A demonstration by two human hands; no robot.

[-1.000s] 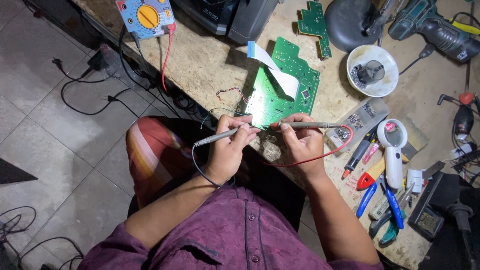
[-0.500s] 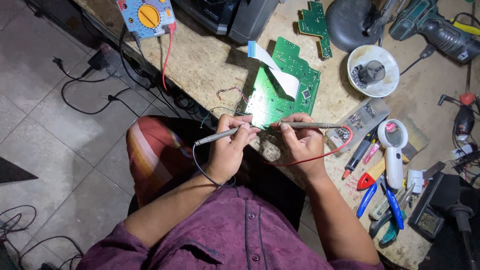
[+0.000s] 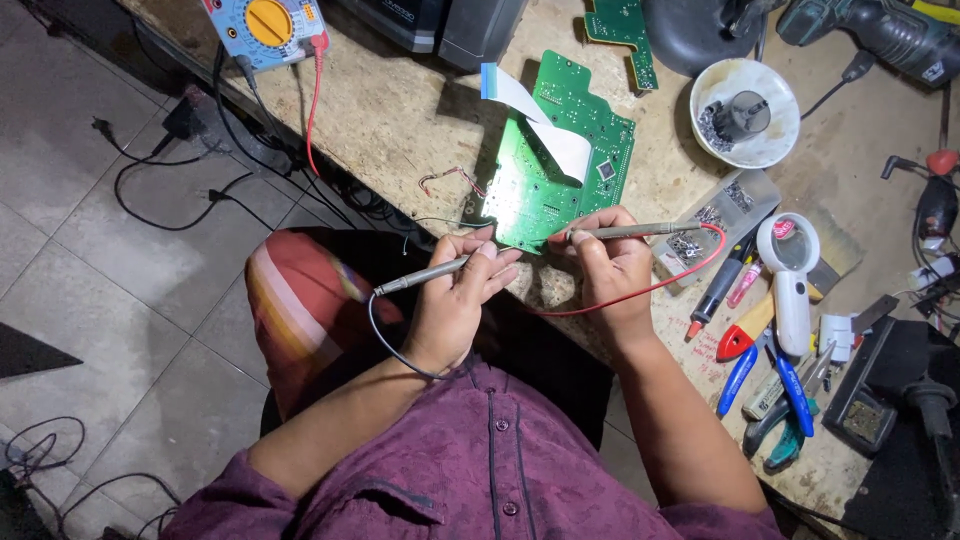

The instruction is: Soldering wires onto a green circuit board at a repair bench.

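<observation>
My left hand [image 3: 458, 290] grips a grey probe with a black lead [image 3: 420, 275], its tip at the near edge of a green circuit board [image 3: 545, 175]. A second grey probe with a red lead [image 3: 640, 231] is in my right hand [image 3: 610, 262], tip also on the board's near edge. The board lies on the wooden workbench [image 3: 400, 110] with a white ribbon cable [image 3: 535, 115] across it. Both leads run to a blue and yellow multimeter [image 3: 265, 25] at the bench's far left.
A magnifier [image 3: 790, 275], pliers with blue handles [image 3: 775, 385], markers and a clear parts box [image 3: 720, 215] lie right of my hands. A white bowl [image 3: 745, 110], a second green board [image 3: 620, 30] and a power drill [image 3: 880, 30] sit further back. Cables trail on the tiled floor [image 3: 120, 250].
</observation>
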